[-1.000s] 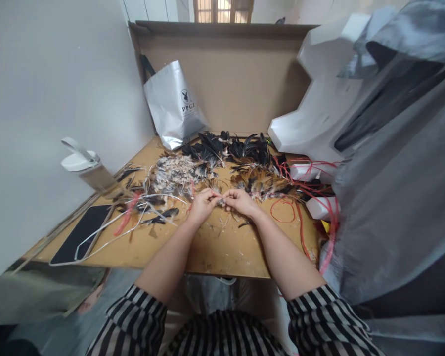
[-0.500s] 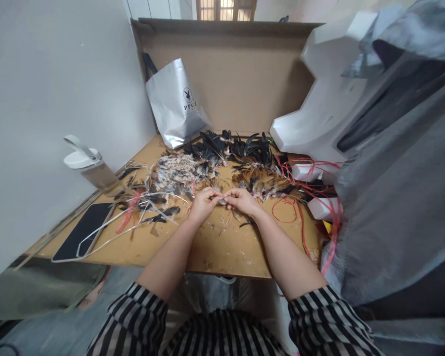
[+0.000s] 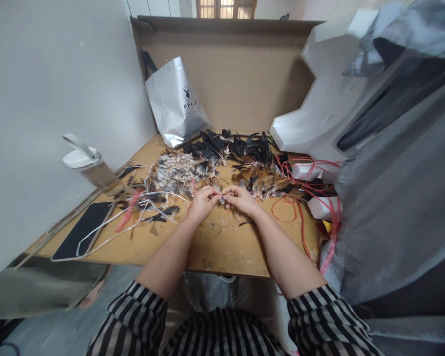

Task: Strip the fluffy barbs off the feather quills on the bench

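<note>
Our left hand (image 3: 202, 203) and right hand (image 3: 242, 200) meet over the table (image 3: 226, 254), thumbs and forefingers pinched on a small tuft (image 3: 222, 200) that sits between the two sets of fingertips, near the middle of the tabletop; our fingers cover part of it, so we cannot tell its exact make. Under and around our hands we see loose quills and scraps scattered on the wood. Just beyond our left hand lies a pile of pale feathers (image 3: 180, 170), and beyond our right hand a spread of brown feathers (image 3: 263, 180). Behind both piles, black feathers (image 3: 254, 147) run along the back of the table, near the foot of a tall cardboard panel (image 3: 244, 74). A silver bag (image 3: 170, 94) leans at the back left. Nearer on the left we have a bottle (image 3: 96, 173) with a white lid, a dark slab (image 3: 79, 230) with a white strip lying over it, and a red ribbon (image 3: 129, 211) among more feathers. On our right, red cord (image 3: 303, 232) trails toward the table's edge, beside a white block (image 3: 323, 207) and a large grey cloth (image 3: 404, 198).
</note>
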The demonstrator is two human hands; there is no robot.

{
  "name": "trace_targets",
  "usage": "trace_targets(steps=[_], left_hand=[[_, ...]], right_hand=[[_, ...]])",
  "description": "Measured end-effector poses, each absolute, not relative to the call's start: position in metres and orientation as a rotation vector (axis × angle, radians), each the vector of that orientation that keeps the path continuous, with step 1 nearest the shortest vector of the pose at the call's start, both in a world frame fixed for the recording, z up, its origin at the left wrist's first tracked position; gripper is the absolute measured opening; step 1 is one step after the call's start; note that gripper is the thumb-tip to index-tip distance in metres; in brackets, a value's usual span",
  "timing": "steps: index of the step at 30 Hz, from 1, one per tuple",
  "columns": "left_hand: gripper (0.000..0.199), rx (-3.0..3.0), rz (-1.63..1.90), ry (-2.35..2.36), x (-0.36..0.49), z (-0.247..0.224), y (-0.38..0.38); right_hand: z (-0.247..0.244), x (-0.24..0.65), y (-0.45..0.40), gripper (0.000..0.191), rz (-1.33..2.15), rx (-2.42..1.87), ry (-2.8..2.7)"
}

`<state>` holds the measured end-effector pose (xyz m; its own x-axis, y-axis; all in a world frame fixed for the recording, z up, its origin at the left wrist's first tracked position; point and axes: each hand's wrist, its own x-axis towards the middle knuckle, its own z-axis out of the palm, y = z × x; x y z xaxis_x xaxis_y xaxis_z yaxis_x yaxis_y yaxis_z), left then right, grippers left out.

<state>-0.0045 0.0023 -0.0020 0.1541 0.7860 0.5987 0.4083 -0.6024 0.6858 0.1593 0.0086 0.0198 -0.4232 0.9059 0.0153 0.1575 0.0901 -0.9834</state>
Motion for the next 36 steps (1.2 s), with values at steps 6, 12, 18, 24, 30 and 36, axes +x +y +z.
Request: trace_targets(steps=[6,12,18,24,30,36], left_hand=[[0.008,2.089,1.442,1.118,-0.004,0.0,0.0],[0.008,2.062,1.453,1.137,-0.004,0.0,0.0],[0.007,1.983,1.446,1.17,-0.004,-0.001,0.001],[0.006,1.952,1.436,1.144,-0.004,-0.002,0.002],[0.01,1.938,1.46,1.129,-0.005,-0.007,0.005],[0.011,1.963,1.494,1.142,-0.007,-0.009,0.007]], right_hand=[[0.018,0.161,0.011,0.026,1.387,-1.031,-1.717],[0.006,0.162,0.02,0.027,1.439,-0.983,-1.683],[0.005,0.164,0.022,0.022,1.41,-0.97,-1.697],[0.007,0.162,0.019,0.014,1.208,-0.986,-1.803],[0.009,0.158,0.014,0.014,1.066,-1.089,-1.777],[0.007,0.156,0.016,0.019,1.14,-1.035,-1.699]])
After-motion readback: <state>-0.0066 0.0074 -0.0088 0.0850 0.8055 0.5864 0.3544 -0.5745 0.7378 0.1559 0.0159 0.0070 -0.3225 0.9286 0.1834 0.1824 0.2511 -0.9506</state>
